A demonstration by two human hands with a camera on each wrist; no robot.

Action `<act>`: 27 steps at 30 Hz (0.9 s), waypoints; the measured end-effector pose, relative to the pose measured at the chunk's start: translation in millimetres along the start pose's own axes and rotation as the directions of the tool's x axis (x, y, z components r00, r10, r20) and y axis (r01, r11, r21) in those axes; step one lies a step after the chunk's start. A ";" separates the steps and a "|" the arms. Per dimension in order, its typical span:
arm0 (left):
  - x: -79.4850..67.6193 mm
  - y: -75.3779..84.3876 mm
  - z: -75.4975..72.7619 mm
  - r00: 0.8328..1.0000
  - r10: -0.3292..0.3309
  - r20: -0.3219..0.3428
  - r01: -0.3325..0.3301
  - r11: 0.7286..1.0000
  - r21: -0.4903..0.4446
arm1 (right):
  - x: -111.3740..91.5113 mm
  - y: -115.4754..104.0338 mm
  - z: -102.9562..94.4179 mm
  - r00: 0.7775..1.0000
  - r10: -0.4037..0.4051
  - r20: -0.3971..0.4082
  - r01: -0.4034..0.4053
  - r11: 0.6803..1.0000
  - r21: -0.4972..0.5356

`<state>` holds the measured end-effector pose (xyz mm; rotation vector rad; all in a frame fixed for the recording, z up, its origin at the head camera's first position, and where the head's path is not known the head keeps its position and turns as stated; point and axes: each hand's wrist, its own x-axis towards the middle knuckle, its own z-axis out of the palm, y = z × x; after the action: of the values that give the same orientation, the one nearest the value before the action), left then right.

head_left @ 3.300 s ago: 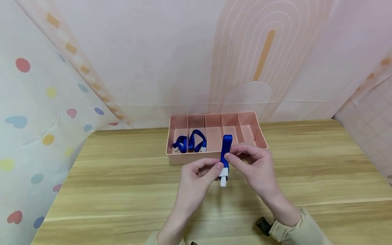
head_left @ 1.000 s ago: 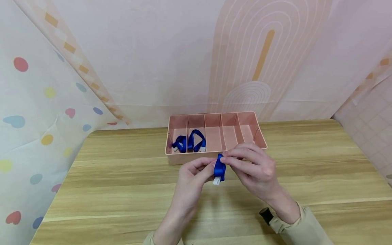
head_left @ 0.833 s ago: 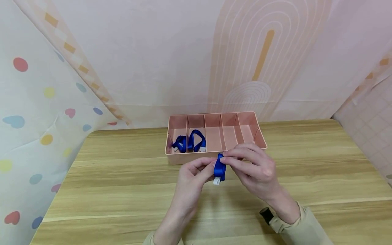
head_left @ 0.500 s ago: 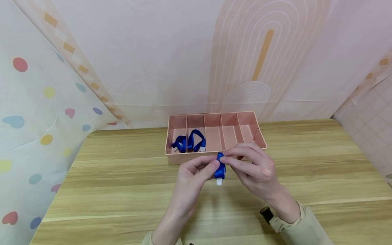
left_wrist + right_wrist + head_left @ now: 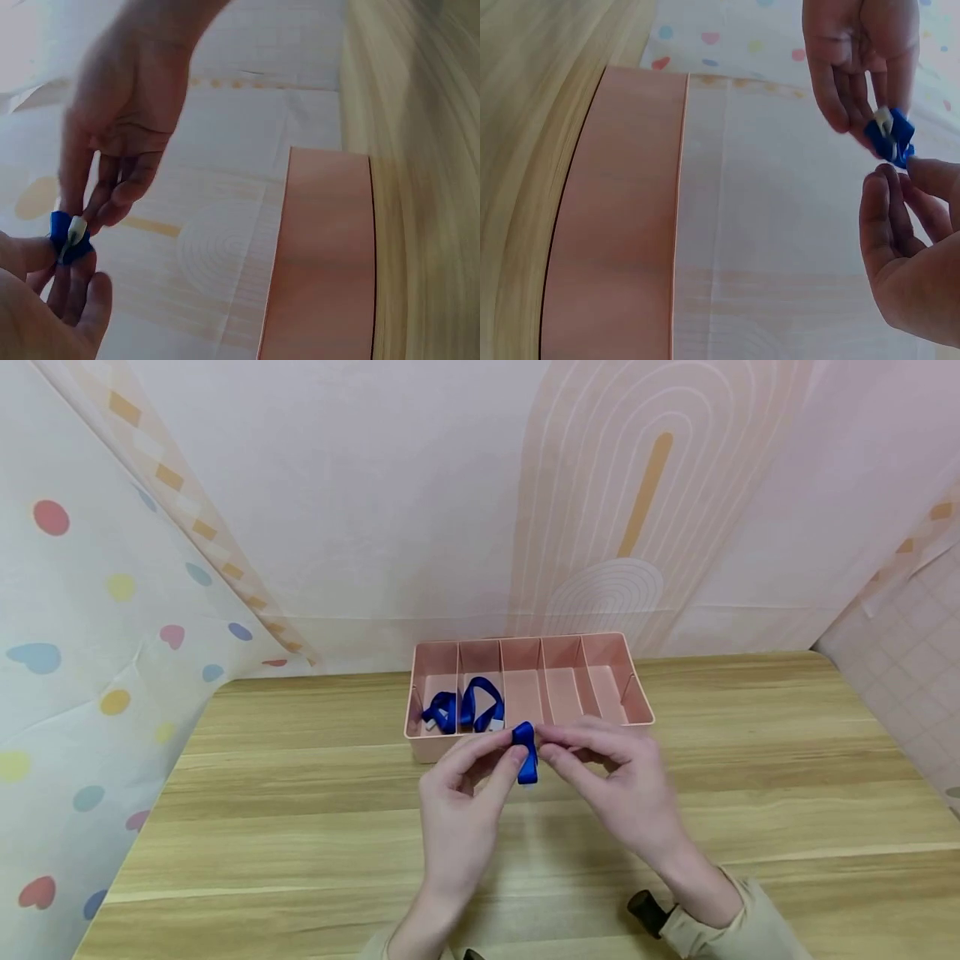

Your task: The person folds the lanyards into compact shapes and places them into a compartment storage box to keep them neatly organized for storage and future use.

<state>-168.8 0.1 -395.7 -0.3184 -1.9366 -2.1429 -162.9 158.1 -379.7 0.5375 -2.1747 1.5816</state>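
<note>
A folded blue lanyard point(image 5: 527, 762) with a white end piece is held up in front of the pink box. My left hand point(image 5: 461, 802) pinches it between thumb and fingers from the left. At its right edge, the thumb and forefinger of my right hand point(image 5: 626, 781) come together on the ribbon. Both wrist views show the lanyard point(image 5: 66, 244) bunched small between the two hands, its white piece point(image 5: 883, 120) facing the cameras. Two more blue lanyards, one coiled point(image 5: 444, 713) and one in a loose loop point(image 5: 495, 697), lie in the box's two leftmost compartments.
The pink divided box point(image 5: 480, 748) stands on the wooden table point(image 5: 300, 827) near the back edge, against a patterned cloth backdrop point(image 5: 375, 527). A dark cylindrical piece point(image 5: 647, 913) sticks out beside the right sleeve point(image 5: 735, 927).
The lanyard has been folded shorter since the first frame. In the last half second both hands shifted it slightly left and up, and its white end is now mostly hidden in the head view.
</note>
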 end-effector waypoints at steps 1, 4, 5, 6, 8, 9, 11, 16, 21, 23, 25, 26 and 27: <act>-0.2 -1.0 0.7 0.999 0.034 -0.011 -0.034 0.999 0.005 | -0.9 -0.9 1.2 1.000 0.001 0.008 -0.001 1.000 0.001; -0.3 -3.0 1.9 0.996 0.088 -0.029 -0.088 0.996 0.008 | -3.2 -2.9 5.0 1.000 -0.016 0.000 0.016 1.000 0.006; -0.2 -3.3 2.0 0.995 0.093 -0.032 -0.093 0.996 0.009 | -3.7 -3.4 6.2 1.000 -0.024 -0.008 0.024 1.000 0.005; -0.2 -3.4 2.0 0.995 0.093 -0.034 -0.093 0.996 0.009 | -3.9 -3.6 7.3 0.999 -0.033 -0.017 0.033 0.999 0.006; 0.0 -3.5 1.6 0.996 0.086 -0.032 -0.085 0.996 0.008 | -4.1 -3.5 9.3 0.998 -0.054 -0.037 0.054 0.999 0.009; 0.1 -3.3 1.3 0.996 0.078 -0.031 -0.078 0.997 0.009 | -4.1 -3.1 10.0 0.997 -0.065 -0.046 0.066 0.998 0.007; 0.3 -3.1 0.7 0.998 0.065 -0.026 -0.065 0.998 0.009 | -4.3 -2.1 11.5 0.994 -0.086 -0.060 0.087 0.996 0.007; 0.8 -2.1 0.0 0.999 0.036 -0.015 -0.036 0.999 0.007 | -4.2 0.2 12.5 0.991 -0.113 -0.066 0.113 0.994 0.002; 1.0 -0.8 0.0 1.000 0.005 -0.015 -0.005 1.000 0.004 | -3.5 0.3 11.8 0.993 -0.107 -0.057 0.106 0.994 -0.027; 1.3 -0.5 -0.2 1.000 -0.005 -0.012 0.005 1.000 0.006 | -3.5 -0.1 11.6 0.993 -0.102 -0.053 0.101 0.994 -0.034; 1.5 -0.1 -0.8 1.000 -0.017 -0.006 0.017 1.000 0.013 | -3.7 -0.6 11.3 0.995 -0.093 -0.043 0.091 0.995 -0.040; 1.9 -0.2 -1.1 1.000 -0.022 -0.003 0.022 1.000 0.021 | -3.8 -0.9 11.2 0.995 -0.089 -0.036 0.087 0.995 -0.045; 2.2 -0.2 -1.6 1.000 -0.028 0.002 0.028 0.999 0.031 | -3.7 -0.9 10.8 0.996 -0.080 -0.026 0.079 0.995 -0.056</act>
<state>-171.0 -1.6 -395.4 -0.2894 -1.9854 -2.1282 -160.3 147.8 -384.0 0.5743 -2.1425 1.4747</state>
